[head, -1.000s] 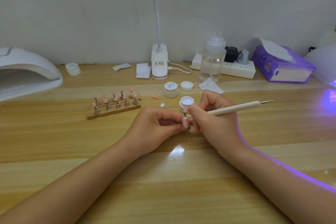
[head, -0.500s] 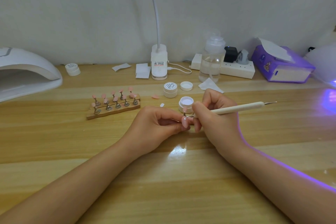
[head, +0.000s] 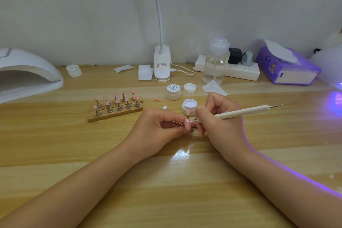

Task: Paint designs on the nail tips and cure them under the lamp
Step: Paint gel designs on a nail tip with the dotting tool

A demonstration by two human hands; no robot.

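Head view shows the right hand (head: 220,122) gripping a long cream dotting pen (head: 240,113) like a pencil. Its metal tip points left and touches the top of a small pink nail tip (head: 188,125). That nail tip is pinched in the fingers of the left hand (head: 157,129), just beside the right hand, so the next dot is only a tiny move away. Right behind them sits an open white jar of white paint (head: 189,106). Farther left, a wooden holder (head: 115,113) has more pink tips. The big white curing lamp (head: 27,76) waits far left, nearer the left hand.
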